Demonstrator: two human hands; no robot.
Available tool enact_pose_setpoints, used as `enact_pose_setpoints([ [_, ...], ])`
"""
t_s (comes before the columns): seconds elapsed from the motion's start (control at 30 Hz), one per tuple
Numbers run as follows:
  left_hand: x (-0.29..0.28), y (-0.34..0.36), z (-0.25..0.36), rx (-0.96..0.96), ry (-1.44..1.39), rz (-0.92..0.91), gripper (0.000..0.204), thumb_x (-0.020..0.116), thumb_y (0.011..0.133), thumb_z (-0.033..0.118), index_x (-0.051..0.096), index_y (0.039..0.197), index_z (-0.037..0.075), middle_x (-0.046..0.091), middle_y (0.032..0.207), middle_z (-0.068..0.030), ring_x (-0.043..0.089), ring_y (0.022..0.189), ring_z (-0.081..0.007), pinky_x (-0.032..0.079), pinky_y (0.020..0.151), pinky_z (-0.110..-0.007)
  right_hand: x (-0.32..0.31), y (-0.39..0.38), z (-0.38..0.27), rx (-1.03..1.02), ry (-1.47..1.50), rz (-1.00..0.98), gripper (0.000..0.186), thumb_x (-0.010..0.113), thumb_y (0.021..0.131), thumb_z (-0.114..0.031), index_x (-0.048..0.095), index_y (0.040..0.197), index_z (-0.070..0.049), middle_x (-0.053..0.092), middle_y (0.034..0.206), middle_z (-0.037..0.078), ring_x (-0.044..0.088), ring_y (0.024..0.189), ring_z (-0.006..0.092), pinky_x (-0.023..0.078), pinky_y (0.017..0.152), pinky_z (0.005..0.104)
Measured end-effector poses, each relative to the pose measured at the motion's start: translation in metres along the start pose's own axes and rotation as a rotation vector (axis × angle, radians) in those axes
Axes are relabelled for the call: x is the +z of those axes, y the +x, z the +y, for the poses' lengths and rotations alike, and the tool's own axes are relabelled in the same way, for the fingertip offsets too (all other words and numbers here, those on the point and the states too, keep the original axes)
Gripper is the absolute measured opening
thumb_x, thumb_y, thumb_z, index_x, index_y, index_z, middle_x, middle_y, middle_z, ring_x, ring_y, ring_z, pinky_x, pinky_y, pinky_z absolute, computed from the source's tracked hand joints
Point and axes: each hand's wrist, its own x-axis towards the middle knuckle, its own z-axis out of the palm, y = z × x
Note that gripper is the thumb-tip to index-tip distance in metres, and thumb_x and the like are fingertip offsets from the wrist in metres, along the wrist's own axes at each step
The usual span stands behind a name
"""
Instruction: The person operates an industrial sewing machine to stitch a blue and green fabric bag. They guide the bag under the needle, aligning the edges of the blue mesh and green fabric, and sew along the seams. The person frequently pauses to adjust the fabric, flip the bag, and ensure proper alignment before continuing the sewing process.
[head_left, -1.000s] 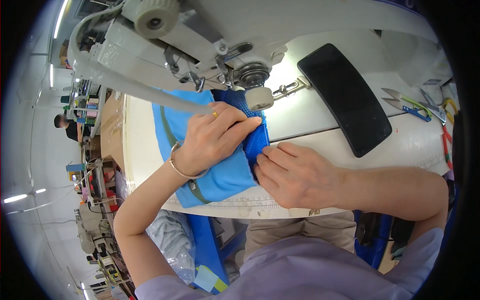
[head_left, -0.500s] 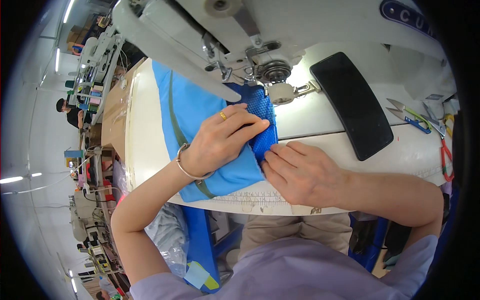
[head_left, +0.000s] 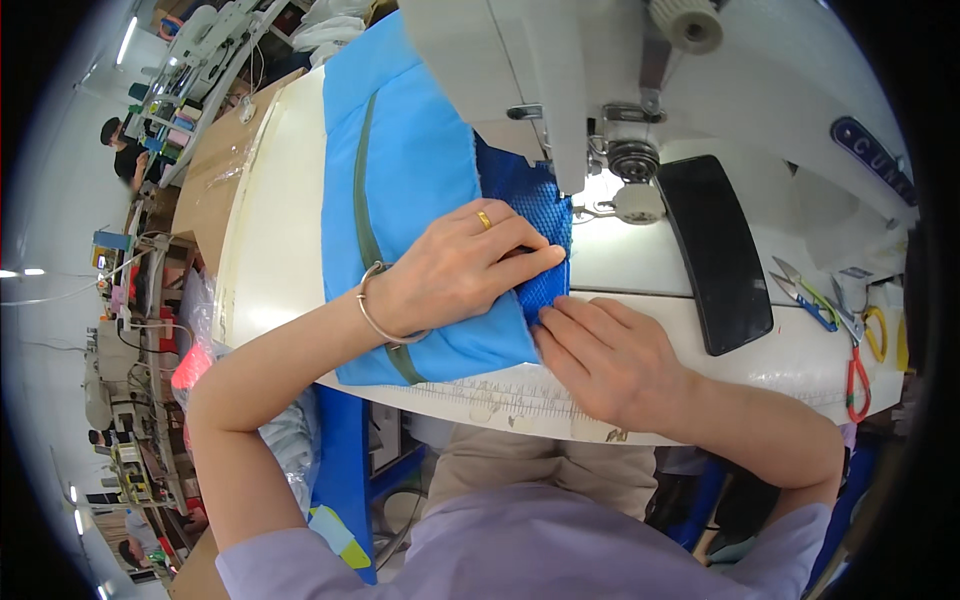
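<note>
A light-blue fabric piece (head_left: 415, 150) with an olive strip (head_left: 366, 190) lies on the white sewing table. Along its right side runs darker blue mesh fabric (head_left: 540, 205), its edge beside the needle area of a white sewing machine (head_left: 590, 100). My left hand (head_left: 460, 270), with a ring and a bracelet, rests over the fabric, thumb and forefinger closed on the mesh. Just right of it, my right hand (head_left: 612, 360) has its fingers curled on the near end of the mesh. The fingertips of that hand are partly hidden.
A black phone (head_left: 715, 255) lies right of the needle area. Thread snips (head_left: 805, 295) and red-handled scissors (head_left: 857, 385) lie further right. A ruler scale (head_left: 500, 393) follows the table's front edge. At far left, a person (head_left: 128, 155) is among other machines.
The view has shifted, so machine and phone appear further right and more of the light-blue fabric shows at the top. Both hands keep much the same hold on the mesh.
</note>
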Motion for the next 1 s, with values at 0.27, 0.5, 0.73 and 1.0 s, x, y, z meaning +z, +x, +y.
enact_pose_setpoints([
  [0.27,0.003,-0.003,0.001,-0.011,0.015,0.038,0.037,0.071,0.071,0.002,0.076,0.107,0.006,0.068,0.094,-0.0044,0.061,0.079,-0.0214,0.052,0.072,-0.035,-0.01,0.003,0.001,-0.047,-0.019,-0.098,0.025,0.069,0.077,-0.009,0.073,0.096,0.007,0.071,0.1,0.019,0.068,0.098,0.0298,0.054,0.08,0.0348],
  [0.5,0.006,0.002,-0.006,-0.016,-0.004,0.055,0.036,0.07,0.071,0.003,0.075,0.107,0.006,0.067,0.093,-0.0042,0.063,0.082,-0.0238,0.054,0.078,-0.038,-0.01,0.003,0.005,0.0,0.001,-0.131,0.026,0.069,0.079,-0.008,0.072,0.1,0.008,0.07,0.109,0.021,0.067,0.103,0.0306,0.056,0.085,0.0369],
  [0.73,0.018,0.003,-0.025,0.004,0.034,0.184,0.031,0.07,0.072,0.002,0.074,0.103,0.005,0.067,0.092,-0.0062,0.066,0.083,-0.0243,0.056,0.072,-0.035,-0.005,0.003,0.011,0.037,-0.045,-0.147,0.031,0.068,0.078,-0.005,0.071,0.106,0.008,0.068,0.116,0.022,0.067,0.11,0.0309,0.056,0.085,0.0375],
  [1.0,0.014,0.004,-0.025,0.045,0.036,0.128,0.03,0.071,0.071,0.003,0.074,0.1,0.005,0.069,0.097,-0.0089,0.067,0.085,-0.0267,0.057,0.071,-0.037,-0.007,0.006,0.008,0.077,-0.012,-0.18,0.031,0.067,0.079,-0.006,0.07,0.106,0.008,0.068,0.117,0.023,0.066,0.113,0.0321,0.054,0.097,0.0442],
])
